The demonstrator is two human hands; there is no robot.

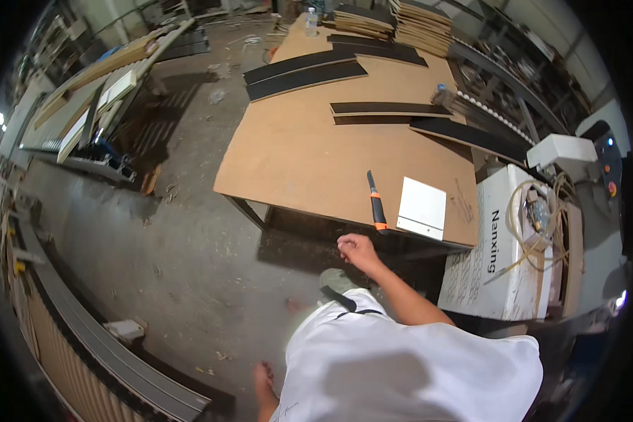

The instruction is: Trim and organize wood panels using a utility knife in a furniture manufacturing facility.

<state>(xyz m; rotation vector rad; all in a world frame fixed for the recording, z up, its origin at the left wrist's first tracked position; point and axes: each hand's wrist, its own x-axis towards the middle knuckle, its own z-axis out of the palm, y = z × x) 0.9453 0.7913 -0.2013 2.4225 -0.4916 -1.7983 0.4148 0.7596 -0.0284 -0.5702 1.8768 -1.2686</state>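
Note:
My right hand (359, 253) hangs just off the near edge of the tan worktable (288, 158), its fingers loosely curled and nothing visible in them. Closest to it on the tabletop is a knife (377, 205) with a black and orange handle and a dark blade pointing away from me. Beside the knife, on its right, a white rectangular panel (423, 206) lies flat near the edge. My left hand (263, 374) hangs low at my side, over the floor, apart from any object; its fingers are too small and foreshortened to read.
Black-faced strips (306, 79) lie across the table, with stacked boards (422, 28) and a bottle (311, 22) at its far end. A machine with coiled hoses (541, 218) stands to the right. Left are a rack of long profiles (95, 105) and a conveyor-like rail (98, 352).

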